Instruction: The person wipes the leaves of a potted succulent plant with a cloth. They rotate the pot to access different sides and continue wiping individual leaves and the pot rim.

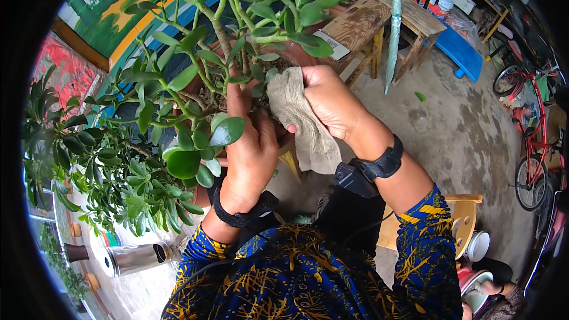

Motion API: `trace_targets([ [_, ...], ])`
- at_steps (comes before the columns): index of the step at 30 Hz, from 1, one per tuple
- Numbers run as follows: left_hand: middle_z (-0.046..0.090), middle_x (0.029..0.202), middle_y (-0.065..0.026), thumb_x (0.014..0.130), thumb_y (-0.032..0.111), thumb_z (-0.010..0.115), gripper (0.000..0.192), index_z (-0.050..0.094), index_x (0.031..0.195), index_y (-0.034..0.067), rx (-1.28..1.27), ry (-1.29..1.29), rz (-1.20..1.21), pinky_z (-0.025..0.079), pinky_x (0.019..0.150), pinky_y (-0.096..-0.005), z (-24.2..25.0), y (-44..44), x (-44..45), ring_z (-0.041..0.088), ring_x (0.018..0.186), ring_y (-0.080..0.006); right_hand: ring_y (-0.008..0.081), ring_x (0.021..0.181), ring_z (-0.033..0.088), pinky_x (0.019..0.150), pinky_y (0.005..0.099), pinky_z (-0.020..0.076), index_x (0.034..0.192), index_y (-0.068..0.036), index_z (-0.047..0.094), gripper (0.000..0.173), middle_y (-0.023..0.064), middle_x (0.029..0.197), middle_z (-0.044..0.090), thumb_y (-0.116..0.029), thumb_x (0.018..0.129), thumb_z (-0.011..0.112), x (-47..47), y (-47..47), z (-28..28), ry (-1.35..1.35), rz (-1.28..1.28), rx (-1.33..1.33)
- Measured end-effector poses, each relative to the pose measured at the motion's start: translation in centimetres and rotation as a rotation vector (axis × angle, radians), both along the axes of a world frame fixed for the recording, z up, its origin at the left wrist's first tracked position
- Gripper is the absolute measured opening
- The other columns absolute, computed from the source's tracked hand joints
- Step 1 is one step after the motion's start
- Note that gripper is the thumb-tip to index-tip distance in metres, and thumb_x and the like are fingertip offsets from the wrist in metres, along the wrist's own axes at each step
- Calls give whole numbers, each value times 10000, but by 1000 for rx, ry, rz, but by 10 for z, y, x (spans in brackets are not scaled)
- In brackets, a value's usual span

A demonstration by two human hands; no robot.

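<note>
A jade plant with thick stems and glossy oval leaves grows in a reddish-brown pot before me. My left hand reaches among its lower stems, index finger stretched upward along the soil side. Leaves and the cloth hide some of its fingertips, so whether it grips a leaf or stem cannot be told. Bunched in my right hand is a grey-beige cloth, whose loose end hangs down beside the pot. The cloth's upper part lies close to small leaves near the rim. Both wrists wear black straps.
A wooden bench behind the pot bears a phone-like slab. A folded teal umbrella hangs nearby. Another leafy plant spreads at left, above a metal bin. A wooden chair and another person's hand over a basin are at lower right.
</note>
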State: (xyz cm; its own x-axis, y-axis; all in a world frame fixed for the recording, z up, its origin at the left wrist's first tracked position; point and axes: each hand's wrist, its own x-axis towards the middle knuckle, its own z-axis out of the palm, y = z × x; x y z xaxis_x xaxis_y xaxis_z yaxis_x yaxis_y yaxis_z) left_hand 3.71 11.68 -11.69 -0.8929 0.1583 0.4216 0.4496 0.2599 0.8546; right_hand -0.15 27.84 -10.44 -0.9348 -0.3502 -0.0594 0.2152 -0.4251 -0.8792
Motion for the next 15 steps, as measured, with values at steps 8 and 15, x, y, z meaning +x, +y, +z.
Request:
trace_targets([
  [8, 492, 1393, -222, 956, -129, 388, 674, 120, 1560, 4, 124, -63, 12, 512, 543, -253, -7, 3, -1, 602, 651, -114, 177, 573, 643, 446, 324, 528, 971, -7, 655, 154, 82, 736, 659, -135, 996, 573, 9, 17, 4, -54, 75, -29],
  [15, 534, 1347, -243, 925, -154, 406, 686, 147, 1549, -31, 26, 56, 51, 512, 552, -265, -14, 2, -6, 610, 639, -136, 123, 683, 661, 533, 305, 589, 1067, -27, 668, 156, 33, 838, 668, -141, 965, 635, 13, 24, 19, 170, -186, 199],
])
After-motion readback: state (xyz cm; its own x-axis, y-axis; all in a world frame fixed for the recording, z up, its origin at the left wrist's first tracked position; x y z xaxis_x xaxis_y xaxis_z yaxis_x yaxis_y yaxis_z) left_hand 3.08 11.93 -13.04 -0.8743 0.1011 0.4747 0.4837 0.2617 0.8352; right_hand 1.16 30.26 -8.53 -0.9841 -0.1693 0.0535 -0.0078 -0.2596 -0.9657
